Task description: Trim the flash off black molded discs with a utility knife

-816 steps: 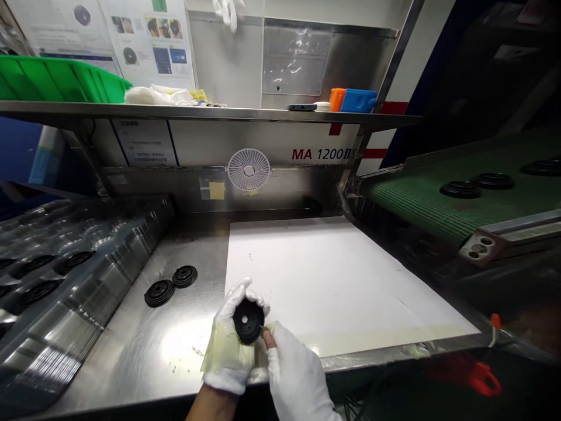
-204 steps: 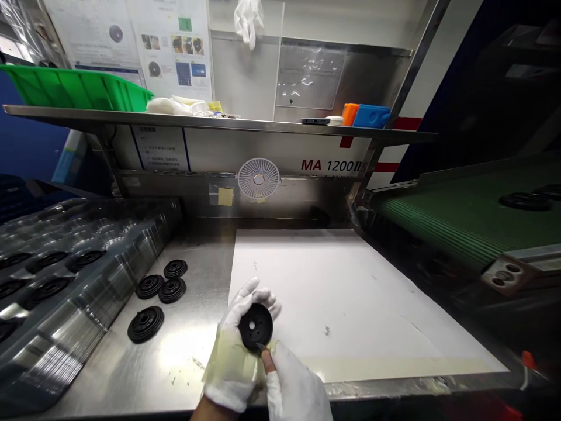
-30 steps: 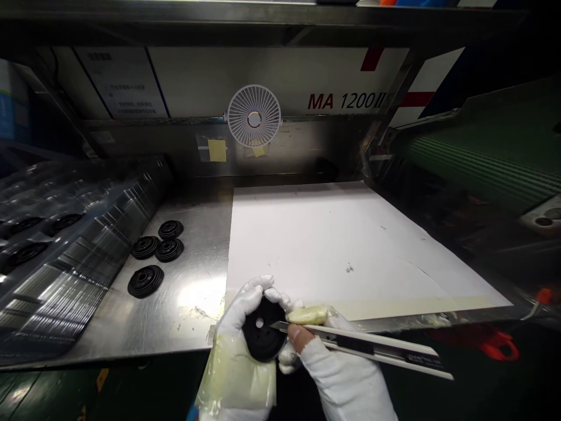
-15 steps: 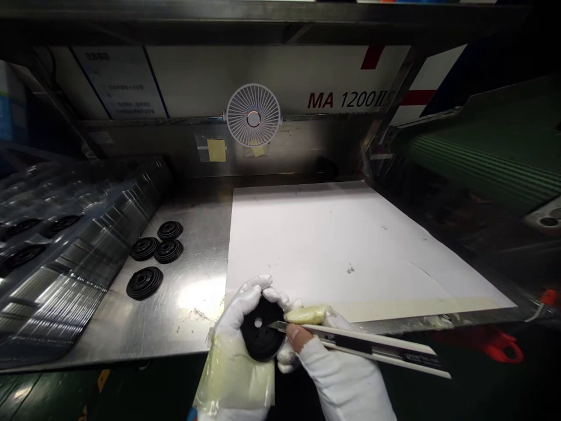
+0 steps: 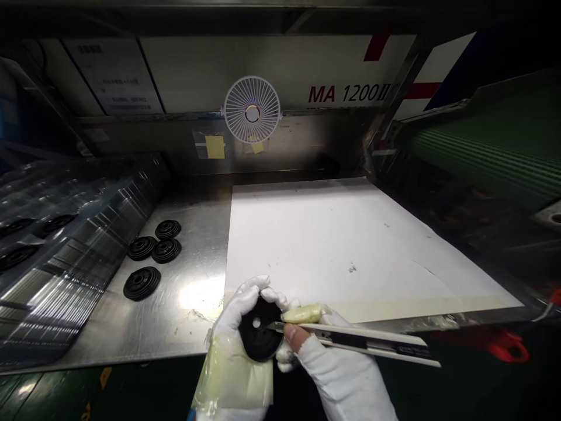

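My left hand [image 5: 234,327], in a white glove wrapped with yellowish tape, is shut around a black ribbed rubber part [image 5: 259,337] with a round centre hole. My right hand [image 5: 333,365], also gloved, grips a white snap-off utility knife [image 5: 359,341]. The knife's thin blade tip rests against the face of the black part, near its hole. The part's underside is hidden by my left fingers.
Several similar black parts [image 5: 141,283] lie on the steel table [image 5: 193,327], left of a white paper sheet [image 5: 346,245]. A clear plastic tray [image 5: 65,245] holds more at the left. A green conveyor belt [image 5: 495,128] runs at the right, and a small fan [image 5: 252,109] hangs on the back panel.
The view has tilted slightly downward, so the background sits higher. The knife has turned a little flatter, and its tip stays at the black part, which my left hand still holds.
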{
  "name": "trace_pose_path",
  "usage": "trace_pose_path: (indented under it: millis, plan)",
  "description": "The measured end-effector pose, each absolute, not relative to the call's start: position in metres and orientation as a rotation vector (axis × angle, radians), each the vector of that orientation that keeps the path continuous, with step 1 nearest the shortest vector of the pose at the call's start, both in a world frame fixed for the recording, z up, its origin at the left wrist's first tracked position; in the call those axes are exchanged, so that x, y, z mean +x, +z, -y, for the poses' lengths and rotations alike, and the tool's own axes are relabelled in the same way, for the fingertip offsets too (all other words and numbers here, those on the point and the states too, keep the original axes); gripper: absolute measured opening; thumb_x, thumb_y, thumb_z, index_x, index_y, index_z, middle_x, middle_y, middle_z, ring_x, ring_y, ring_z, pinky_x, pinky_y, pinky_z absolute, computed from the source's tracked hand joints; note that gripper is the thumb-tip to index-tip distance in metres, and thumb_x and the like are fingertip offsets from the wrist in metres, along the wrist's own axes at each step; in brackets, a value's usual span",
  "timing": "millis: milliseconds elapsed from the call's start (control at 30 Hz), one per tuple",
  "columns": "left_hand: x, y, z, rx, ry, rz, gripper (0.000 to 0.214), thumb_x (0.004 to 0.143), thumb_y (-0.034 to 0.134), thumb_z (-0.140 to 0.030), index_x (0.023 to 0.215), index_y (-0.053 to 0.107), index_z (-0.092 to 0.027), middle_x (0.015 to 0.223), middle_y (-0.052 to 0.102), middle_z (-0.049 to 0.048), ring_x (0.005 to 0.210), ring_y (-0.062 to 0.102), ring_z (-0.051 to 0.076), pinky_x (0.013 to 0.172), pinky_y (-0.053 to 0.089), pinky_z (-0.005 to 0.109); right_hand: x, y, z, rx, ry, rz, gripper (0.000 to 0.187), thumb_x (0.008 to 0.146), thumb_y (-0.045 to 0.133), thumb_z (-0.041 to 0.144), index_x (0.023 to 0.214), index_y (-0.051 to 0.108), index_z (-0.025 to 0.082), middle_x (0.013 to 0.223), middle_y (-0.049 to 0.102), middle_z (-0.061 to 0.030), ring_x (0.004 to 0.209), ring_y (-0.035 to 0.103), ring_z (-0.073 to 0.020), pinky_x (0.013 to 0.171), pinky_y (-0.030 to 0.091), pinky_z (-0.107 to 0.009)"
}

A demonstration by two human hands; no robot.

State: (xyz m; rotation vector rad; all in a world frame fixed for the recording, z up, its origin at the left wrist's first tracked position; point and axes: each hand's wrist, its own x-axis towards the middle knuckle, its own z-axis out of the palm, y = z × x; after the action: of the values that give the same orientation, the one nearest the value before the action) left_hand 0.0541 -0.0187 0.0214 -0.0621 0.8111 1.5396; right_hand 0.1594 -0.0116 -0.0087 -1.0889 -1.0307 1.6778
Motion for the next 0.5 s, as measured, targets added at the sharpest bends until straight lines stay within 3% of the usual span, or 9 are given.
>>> trace_pose_path:
  millis: [167, 267, 333, 433, 500]
  plan:
    - [0.054, 0.027, 0.018, -0.082, 1.560, -0.824, 0.011, 0.076, 0.056, -0.023, 0.085, 0.059, -0.018, 0.072, 0.057, 0.0027, 0.066, 0.060, 0.019, 0.034, 0.034, 0.020, 0.159, -0.013, 0.010, -1.073, 1.729, 1.033, 0.024, 0.070, 0.074, 0.041, 0.073, 0.067, 0.019, 0.054, 0.063, 0.0019, 0.046, 0.061, -0.0170, 0.050, 0.055, -0.030]
    - [0.055, 0.028, 0.018, -0.064, 1.569, -0.918, 0.021, 0.078, 0.055, -0.025, 0.096, 0.062, -0.016, 0.091, 0.064, 0.0097, 0.079, 0.063, 0.023, 0.043, 0.046, 0.025, 0.159, -0.013, 0.006, -1.030, 1.757, 1.017, 0.032, 0.070, 0.072, 0.047, 0.064, 0.066, 0.016, 0.052, 0.062, 0.0000, 0.044, 0.060, -0.0164, 0.050, 0.055, -0.031]
    - [0.053, 0.022, 0.019, 0.013, 1.518, -0.974, 0.027, 0.077, 0.059, -0.029, 0.099, 0.063, -0.016, 0.101, 0.064, 0.0134, 0.074, 0.065, 0.024, 0.045, 0.049, 0.030, 0.161, -0.011, 0.002, -0.966, 1.772, 0.967, 0.034, 0.068, 0.075, 0.048, 0.068, 0.065, 0.016, 0.048, 0.061, 0.0005, 0.041, 0.059, -0.0163, 0.046, 0.053, -0.030]
    - [0.049, 0.004, 0.022, 0.267, 1.436, -0.975, 0.028, 0.067, 0.071, -0.029, 0.092, 0.067, -0.018, 0.081, 0.068, 0.0098, 0.047, 0.060, 0.019, 0.041, 0.046, 0.032, 0.165, -0.007, -0.001, -0.886, 1.796, 0.893, 0.034, 0.066, 0.076, 0.048, 0.073, 0.067, 0.017, 0.048, 0.062, 0.0006, 0.041, 0.059, -0.0172, 0.044, 0.053, -0.030]
    - [0.046, -0.008, 0.024, 0.387, 1.438, -0.967, 0.025, 0.060, 0.076, -0.021, 0.084, 0.070, -0.017, 0.061, 0.065, 0.0064, 0.041, 0.057, 0.018, 0.043, 0.046, 0.032, 0.168, -0.005, 0.001, -0.882, 1.792, 0.894, 0.031, 0.068, 0.074, 0.049, 0.072, 0.068, 0.019, 0.050, 0.063, -0.0003, 0.044, 0.061, -0.0182, 0.045, 0.053, -0.030]
